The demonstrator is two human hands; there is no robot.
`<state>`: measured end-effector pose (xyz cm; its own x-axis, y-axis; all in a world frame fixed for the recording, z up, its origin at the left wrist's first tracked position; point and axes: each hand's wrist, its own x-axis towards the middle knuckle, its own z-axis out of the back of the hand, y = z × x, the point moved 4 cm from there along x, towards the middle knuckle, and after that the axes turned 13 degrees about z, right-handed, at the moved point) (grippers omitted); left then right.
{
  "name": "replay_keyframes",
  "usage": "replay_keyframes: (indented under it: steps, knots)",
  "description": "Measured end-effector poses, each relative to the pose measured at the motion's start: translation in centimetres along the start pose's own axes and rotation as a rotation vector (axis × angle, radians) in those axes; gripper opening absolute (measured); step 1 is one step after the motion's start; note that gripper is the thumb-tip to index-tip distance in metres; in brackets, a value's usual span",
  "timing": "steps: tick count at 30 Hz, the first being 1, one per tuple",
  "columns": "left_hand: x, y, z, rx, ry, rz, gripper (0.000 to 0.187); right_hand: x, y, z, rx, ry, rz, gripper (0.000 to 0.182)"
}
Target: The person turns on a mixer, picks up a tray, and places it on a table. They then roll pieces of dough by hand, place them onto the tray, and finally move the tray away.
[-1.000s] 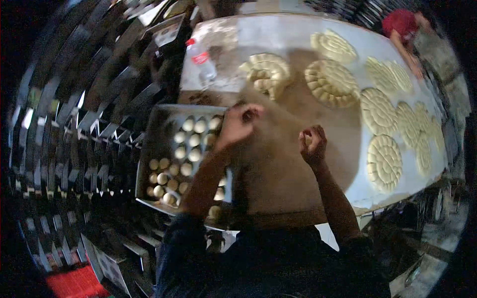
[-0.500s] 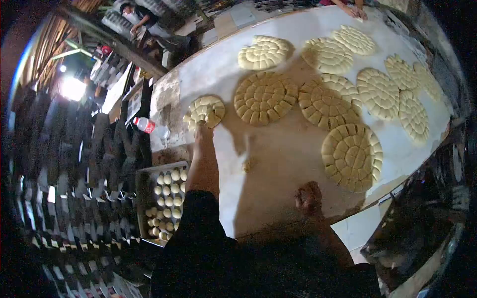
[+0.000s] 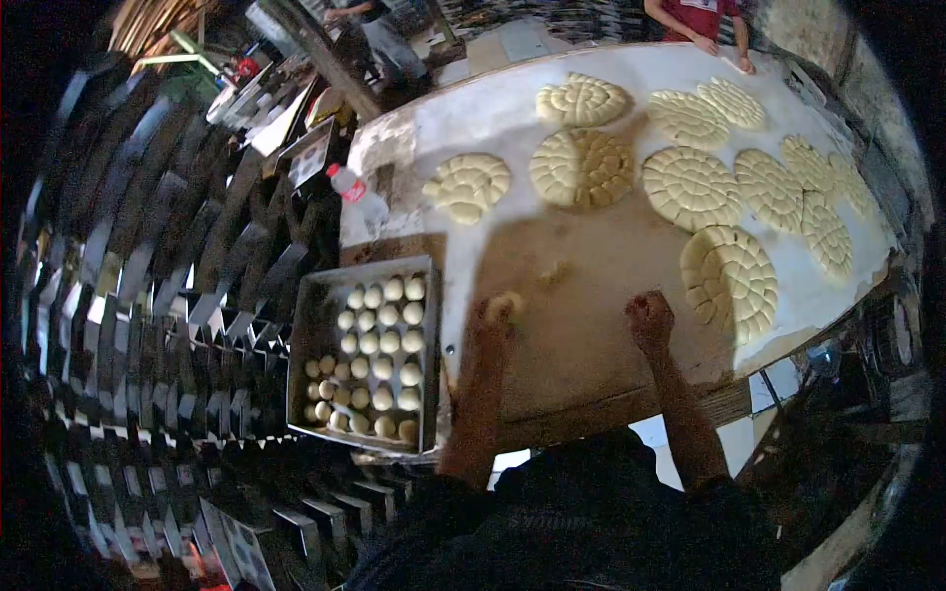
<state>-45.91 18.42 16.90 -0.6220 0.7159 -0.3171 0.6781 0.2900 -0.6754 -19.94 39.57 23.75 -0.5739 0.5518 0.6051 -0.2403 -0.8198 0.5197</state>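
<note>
My left hand (image 3: 489, 320) is over the front part of the table with its fingers closed on a pale dough piece (image 3: 507, 302). To its right, my right hand (image 3: 650, 321) is curled into a fist low over the table; whatever may be inside is hidden. A small dough scrap (image 3: 555, 272) lies on the tabletop beyond and between my hands. Farther left sits a partly scored dough round (image 3: 470, 187). The nearest large piece to my right hand is a scored dough round (image 3: 730, 285), cut into many segments.
A metal tray (image 3: 431, 345) of dough balls stands left of my left arm. Behind it, a red-labelled plastic bottle (image 3: 347, 184) lies tilted near the table's left edge. Several more scored rounds cover the far and right parts. A person in a red top (image 3: 690, 20) works at the far edge.
My left hand has moved back from the left dough round toward the front, now with a dough piece in it. My right hand stays a fist. The view has shifted, showing more of the tray.
</note>
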Motion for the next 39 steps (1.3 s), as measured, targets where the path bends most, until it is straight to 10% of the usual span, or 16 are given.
replay_keyframes:
  steps: [4,8,13,16,19,21,25,26,28,32,36,38,39]
  knots:
    - [-6.8,1.9,-0.9,0.433,-0.092,0.288,0.029,-4.8,6.9,-7.0,-0.074,0.35,0.534,0.028]
    - [-12.7,-2.1,-5.7,0.752,0.085,-0.049,0.029,-4.8,16.5,-7.2,0.388,0.165,-0.298,0.033]
    - [-14.2,-4.2,-1.7,0.998,-0.036,-0.15,0.03,-9.5,9.1,-3.6,0.28,0.126,-0.409,0.029]
    - [-14.8,-3.0,0.8,1.061,-0.141,-0.215,0.032,-9.6,4.1,0.1,0.887,-0.61,-0.645,0.024]
    - [-13.6,-2.8,-0.8,1.417,-0.08,-0.295,0.033,-8.2,1.1,6.5,0.49,-0.358,-0.539,0.023]
    - [-11.5,-3.1,-3.9,1.848,0.029,-0.375,0.034,-7.0,1.2,6.5,-0.329,0.521,0.115,0.024]
    - [-5.3,-3.2,-10.3,1.811,-0.117,-0.803,0.038,0.3,-0.7,4.2,-0.288,0.394,0.478,0.024]
    - [-4.0,-1.2,-11.6,1.746,-0.137,-0.688,0.04,1.2,-0.7,2.0,-0.305,0.284,0.566,0.024]
    - [-2.8,3.2,-13.0,1.615,-0.192,-0.489,0.043,1.2,-0.5,-2.0,0.028,0.497,-0.068,0.03]
    - [-6.0,3.9,-9.2,1.775,-0.143,-0.151,0.035,-10.9,-0.5,-4.0,0.22,0.548,0.291,0.038]
    - [-8.4,1.7,-4.2,2.102,0.032,0.405,0.022,-3.7,-2.1,3.1,-0.068,0.793,0.646,0.035]
    - [-5.2,0.3,-4.8,1.853,-0.189,0.138,0.021,3.6,-2.3,2.9,0.011,0.83,0.318,0.036]
    - [-3.4,-1.4,-5.7,1.578,-0.366,-0.117,0.021,4.6,-1.7,1.3,-0.05,0.565,0.492,0.027]
